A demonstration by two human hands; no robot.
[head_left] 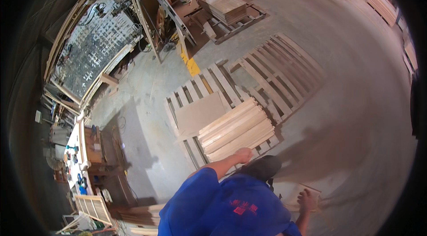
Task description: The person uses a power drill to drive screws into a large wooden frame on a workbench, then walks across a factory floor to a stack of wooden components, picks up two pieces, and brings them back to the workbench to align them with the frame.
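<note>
My left hand [243,154] reaches down with its fingers curled, closed on the near end of a stack of pale wooden planks [235,129]. The stack lies on a wooden pallet [187,96] beside a flat plywood sheet [200,113]. My right hand [307,200] rests fingers apart on a thin board [313,190] low at the right; whether it grips the board is unclear. My blue shirt [222,209] fills the lower middle, and a dark rounded shape [263,167] sits between my arms.
A second slatted pallet [280,69] lies further off on the concrete floor. A workbench with tools [78,156] stands at the left, a tool wall [91,47] behind it. Stacked boards on a pallet [229,9] are far back. A yellow floor mark [192,66] lies beside a metal frame.
</note>
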